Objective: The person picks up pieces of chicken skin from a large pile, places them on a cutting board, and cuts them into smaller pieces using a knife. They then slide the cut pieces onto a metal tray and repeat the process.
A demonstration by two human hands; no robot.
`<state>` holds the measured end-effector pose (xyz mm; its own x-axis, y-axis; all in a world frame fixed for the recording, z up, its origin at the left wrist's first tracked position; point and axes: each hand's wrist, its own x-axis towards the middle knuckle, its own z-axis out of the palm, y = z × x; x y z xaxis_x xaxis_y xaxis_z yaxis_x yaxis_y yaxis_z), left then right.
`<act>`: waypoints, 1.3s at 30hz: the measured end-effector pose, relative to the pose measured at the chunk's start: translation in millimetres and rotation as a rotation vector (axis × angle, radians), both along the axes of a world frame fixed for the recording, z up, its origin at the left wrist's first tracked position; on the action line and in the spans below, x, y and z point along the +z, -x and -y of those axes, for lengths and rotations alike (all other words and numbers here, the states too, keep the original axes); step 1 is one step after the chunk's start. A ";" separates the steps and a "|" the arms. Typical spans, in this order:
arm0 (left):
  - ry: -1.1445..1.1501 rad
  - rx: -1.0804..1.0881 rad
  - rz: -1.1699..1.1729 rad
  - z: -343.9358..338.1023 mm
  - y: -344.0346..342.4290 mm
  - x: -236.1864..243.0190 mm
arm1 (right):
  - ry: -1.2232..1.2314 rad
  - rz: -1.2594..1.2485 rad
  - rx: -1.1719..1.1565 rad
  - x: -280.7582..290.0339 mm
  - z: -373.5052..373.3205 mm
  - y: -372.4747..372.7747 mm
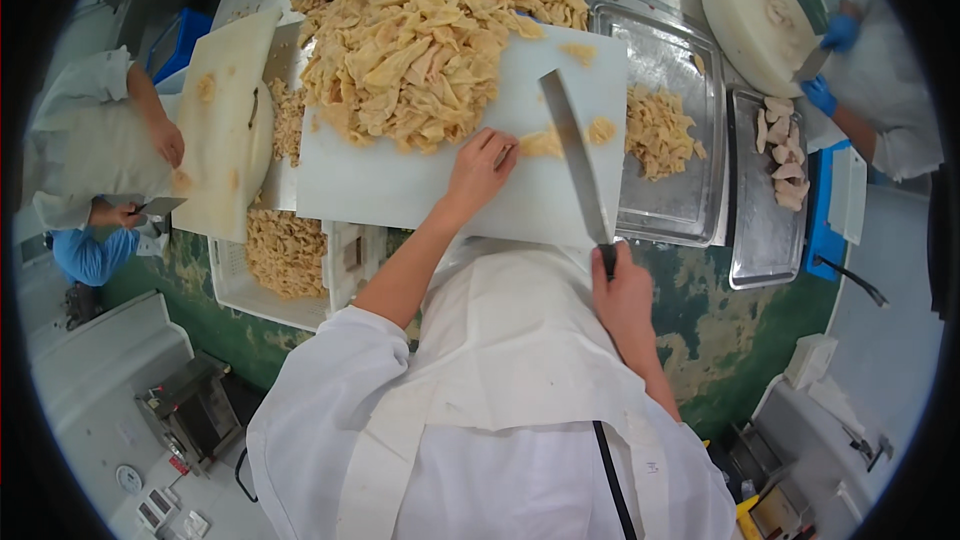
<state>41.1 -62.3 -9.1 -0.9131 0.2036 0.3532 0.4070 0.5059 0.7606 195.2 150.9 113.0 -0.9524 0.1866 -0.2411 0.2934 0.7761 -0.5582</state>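
My right hand point(622, 298) grips the dark handle of a long, broad-bladed knife point(575, 145). The blade points away from me over the right part of a white cutting board point(400, 185), crossing above a flat yellowish piece of chicken skin point(540, 143). At the left end of that piece, my left hand point(480, 175) is closed, its curled fingertips at the skin; the contact is partly hidden. A large heap of chicken skin point(410, 60) covers the board's far left. Small scraps point(601, 129) lie just right of the blade.
Right of the board, a metal tray point(665, 210) holds cut pieces point(660, 130); another tray point(760, 250) holds pale meat chunks. Below left stands a white crate point(235, 285) of bits. A co-worker with a knife stands at the left board point(225, 90), another, blue-gloved, at a round board point(745, 0).
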 end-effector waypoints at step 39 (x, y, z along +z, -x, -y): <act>0.576 -0.145 -0.253 -37.7 24.8 -24.6 | 0.145 0.058 -0.028 -10.1 -34.8 10.8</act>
<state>16.3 -24.6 -33.7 -0.7646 0.5403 0.3514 0.6334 0.7307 0.2548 184.4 185.7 102.9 -0.9312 0.1719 -0.3215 0.3483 0.6798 -0.6454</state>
